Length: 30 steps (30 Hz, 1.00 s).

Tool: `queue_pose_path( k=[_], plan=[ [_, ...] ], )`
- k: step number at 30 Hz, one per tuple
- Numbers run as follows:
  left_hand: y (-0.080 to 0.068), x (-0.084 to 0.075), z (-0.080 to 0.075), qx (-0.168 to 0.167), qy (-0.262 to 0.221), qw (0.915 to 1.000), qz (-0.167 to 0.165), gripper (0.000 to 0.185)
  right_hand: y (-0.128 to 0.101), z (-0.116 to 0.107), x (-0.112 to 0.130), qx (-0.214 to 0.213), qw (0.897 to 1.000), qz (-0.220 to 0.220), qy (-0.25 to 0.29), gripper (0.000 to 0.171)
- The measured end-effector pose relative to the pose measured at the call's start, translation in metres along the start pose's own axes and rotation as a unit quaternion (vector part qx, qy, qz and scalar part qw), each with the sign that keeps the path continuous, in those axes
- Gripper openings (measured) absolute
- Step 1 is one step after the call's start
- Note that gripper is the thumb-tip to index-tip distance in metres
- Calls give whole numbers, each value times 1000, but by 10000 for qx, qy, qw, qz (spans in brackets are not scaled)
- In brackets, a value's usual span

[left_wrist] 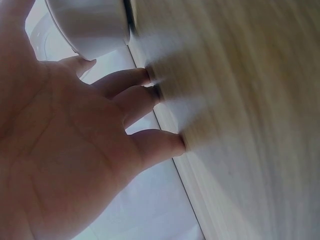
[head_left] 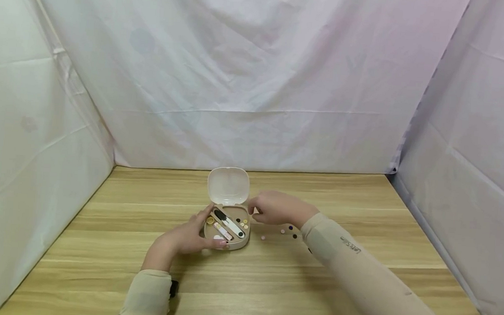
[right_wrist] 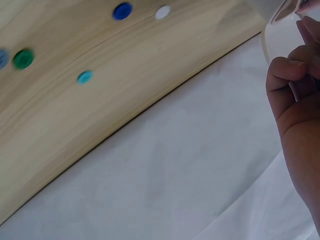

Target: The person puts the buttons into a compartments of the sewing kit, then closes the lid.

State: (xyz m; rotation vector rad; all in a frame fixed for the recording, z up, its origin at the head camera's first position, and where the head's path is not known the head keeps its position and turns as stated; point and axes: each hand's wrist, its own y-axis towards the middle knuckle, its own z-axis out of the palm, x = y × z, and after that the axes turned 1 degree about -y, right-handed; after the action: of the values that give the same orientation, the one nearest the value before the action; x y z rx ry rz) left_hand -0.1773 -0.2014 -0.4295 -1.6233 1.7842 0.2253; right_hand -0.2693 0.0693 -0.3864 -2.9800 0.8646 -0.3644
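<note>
A small pale sewing box (head_left: 239, 245) stands on the table with its lid (head_left: 228, 186) raised at the back. My left hand (head_left: 188, 233) holds it from the left, thumb along the front rim and index finger at the back left. Other fingers (left_wrist: 159, 144) of that hand touch the tabletop. Inside lie a slim black-and-white tool (head_left: 230, 224), a pink-and-white printed strip (head_left: 223, 231), a gold round piece (head_left: 210, 220) and several small buttons (head_left: 242, 225). Beside the box's right rim, my right hand (head_left: 277, 207) has curled fingers; anything between its fingertips is hidden.
Loose buttons lie right of the box, among them a pale one (head_left: 263, 237). The right wrist view shows a blue button (right_wrist: 122, 11), a green button (right_wrist: 23, 59), a turquoise button (right_wrist: 84, 76) and a white button (right_wrist: 162, 12). White cloth (head_left: 256, 80) encloses the wooden table (head_left: 98, 263).
</note>
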Motion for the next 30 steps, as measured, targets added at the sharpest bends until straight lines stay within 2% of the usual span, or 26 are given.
queue_pose_path(
  k=[11,15,30],
  plan=[
    [1,0,-1,27,-56,10000,53,126,-53,-5,-25,202,9978,601,212,15],
    [1,1,-1,58,-109,9999,39,126,-72,-3,-34,149,9971,670,318,14],
    [2,2,0,106,-125,9999,25,126,-127,24,-66,-50,9884,1278,823,10]
  ],
)
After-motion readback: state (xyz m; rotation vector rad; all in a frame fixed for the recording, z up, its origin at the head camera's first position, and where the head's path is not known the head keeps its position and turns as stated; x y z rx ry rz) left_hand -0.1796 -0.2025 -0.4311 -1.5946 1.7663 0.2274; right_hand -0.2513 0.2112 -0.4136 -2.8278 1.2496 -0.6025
